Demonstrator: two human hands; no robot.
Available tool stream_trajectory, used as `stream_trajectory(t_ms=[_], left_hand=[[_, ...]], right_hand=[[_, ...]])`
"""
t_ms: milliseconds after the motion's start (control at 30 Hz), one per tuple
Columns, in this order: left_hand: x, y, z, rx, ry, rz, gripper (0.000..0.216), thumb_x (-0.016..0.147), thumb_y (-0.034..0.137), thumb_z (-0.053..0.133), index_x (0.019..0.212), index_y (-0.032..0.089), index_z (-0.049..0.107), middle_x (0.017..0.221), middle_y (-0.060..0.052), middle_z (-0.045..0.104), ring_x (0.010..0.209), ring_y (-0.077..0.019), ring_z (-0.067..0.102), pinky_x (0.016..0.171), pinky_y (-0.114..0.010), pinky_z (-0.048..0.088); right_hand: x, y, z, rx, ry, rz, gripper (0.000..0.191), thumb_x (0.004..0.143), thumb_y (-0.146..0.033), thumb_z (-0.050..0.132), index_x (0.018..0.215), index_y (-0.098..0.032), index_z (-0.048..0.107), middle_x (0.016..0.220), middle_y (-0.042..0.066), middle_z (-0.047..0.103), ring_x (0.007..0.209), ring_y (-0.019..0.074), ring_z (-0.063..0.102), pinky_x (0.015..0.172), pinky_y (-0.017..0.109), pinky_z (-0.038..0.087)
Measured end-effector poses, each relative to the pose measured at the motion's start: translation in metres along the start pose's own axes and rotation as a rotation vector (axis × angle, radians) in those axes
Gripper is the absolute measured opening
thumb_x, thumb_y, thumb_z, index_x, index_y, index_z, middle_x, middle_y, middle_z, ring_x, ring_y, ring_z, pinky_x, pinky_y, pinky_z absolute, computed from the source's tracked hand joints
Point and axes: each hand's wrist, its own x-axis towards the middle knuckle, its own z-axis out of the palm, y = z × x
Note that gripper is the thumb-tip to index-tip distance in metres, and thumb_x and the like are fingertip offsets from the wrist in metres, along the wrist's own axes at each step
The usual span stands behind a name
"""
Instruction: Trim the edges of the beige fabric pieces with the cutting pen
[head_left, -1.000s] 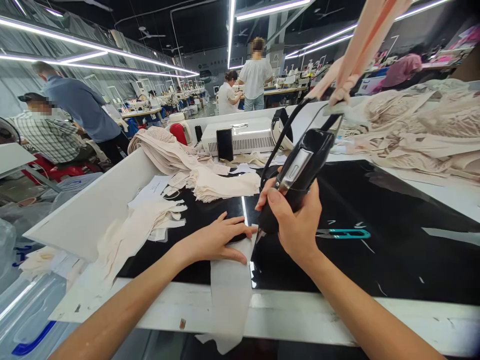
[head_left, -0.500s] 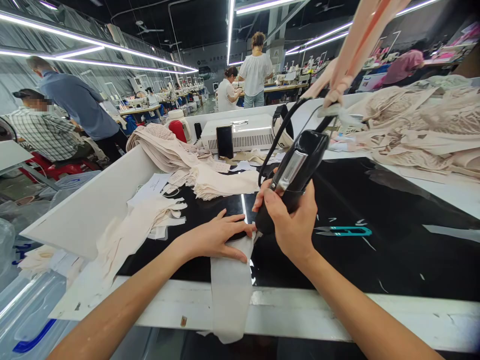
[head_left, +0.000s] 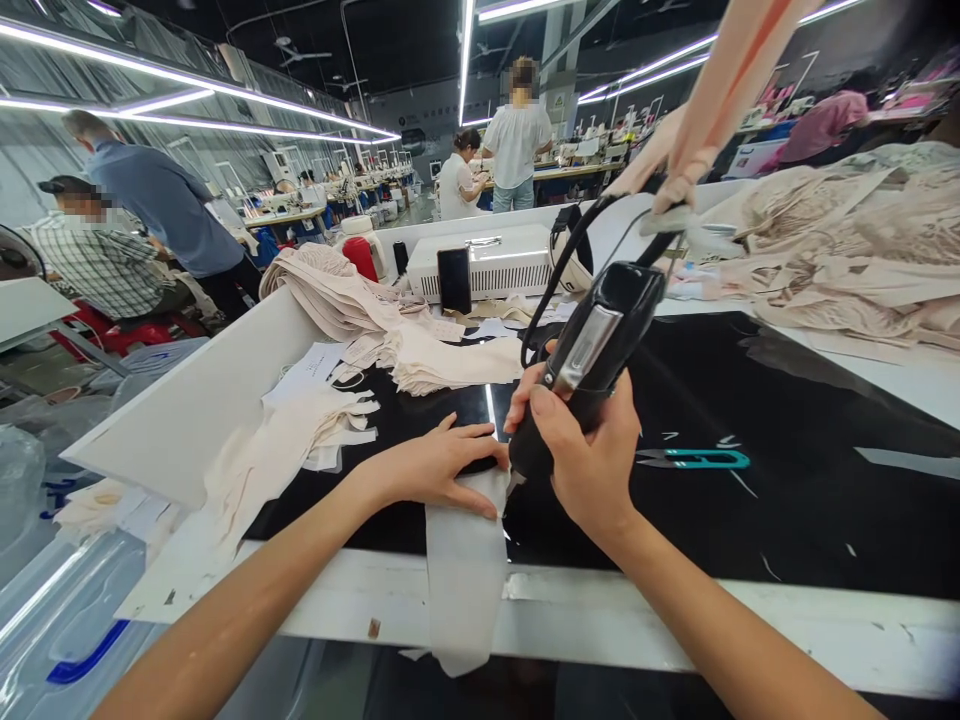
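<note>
My left hand (head_left: 444, 466) lies flat with fingers spread on a pale, thin fabric piece (head_left: 466, 575), pressing its upper end against the black table surface (head_left: 757, 400). The fabric's lower end hangs over the white front edge. My right hand (head_left: 596, 460) is wrapped round a black corded hand tool (head_left: 619, 300) with a silver metal strip on its side. The tool leans up to the right, its rounded lower end beside my left fingertips. Its underside is hidden, so its exact kind cannot be told. Peach cloth strips (head_left: 697, 130) are tied above it near the cord.
Turquoise thread snips (head_left: 705, 458) lie to the right among thread scraps. Stacks of pale fabric (head_left: 450, 362) lie at the back and left (head_left: 277, 460), with a lace fabric heap (head_left: 847, 240) at right. A phone (head_left: 454, 280) leans on a white box (head_left: 514, 255). Several people work beyond.
The camera view has shifted slightly. My left hand stays spread on the fabric, and my right hand keeps its grip on the tool at nearly the same spot.
</note>
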Motion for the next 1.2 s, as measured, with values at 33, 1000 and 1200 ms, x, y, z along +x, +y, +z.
stream_trajectory(t_ms=[33, 1000, 1200], left_hand=[[0.000, 0.000, 0.000, -0.002, 0.000, 0.002, 0.055, 0.105, 0.045, 0.096, 0.153, 0.031, 0.073, 0.175, -0.011, 0.069, 0.184, -0.0388, 0.036, 0.148, -0.084, 0.006], [-0.073, 0.025, 0.055, 0.487, 0.317, -0.005, 0.041, 0.115, -0.001, 0.060, 0.141, 0.025, 0.078, 0.143, -0.007, 0.085, 0.142, -0.0257, 0.079, 0.129, -0.045, 0.058], [-0.072, 0.005, 0.034, 0.359, 0.282, 0.033, 0.053, 0.110, -0.004, 0.060, 0.143, 0.029, 0.083, 0.149, -0.006, 0.086, 0.151, -0.0253, 0.076, 0.136, -0.046, 0.055]], right_hand=[[-0.001, -0.001, 0.000, 0.020, -0.004, 0.003, 0.038, 0.095, -0.045, 0.092, 0.121, -0.033, 0.067, 0.093, -0.004, 0.077, 0.071, 0.0189, 0.073, 0.068, 0.038, 0.068], [0.008, -0.023, -0.009, 0.073, -0.048, -0.001, 0.048, 0.090, -0.060, 0.102, 0.110, -0.032, 0.068, 0.086, -0.006, 0.077, 0.060, 0.0160, 0.070, 0.056, 0.032, 0.065], [0.008, -0.021, -0.011, 0.064, -0.085, -0.009, 0.048, 0.093, -0.059, 0.100, 0.119, -0.032, 0.070, 0.086, -0.006, 0.075, 0.060, 0.0169, 0.071, 0.057, 0.034, 0.066]])
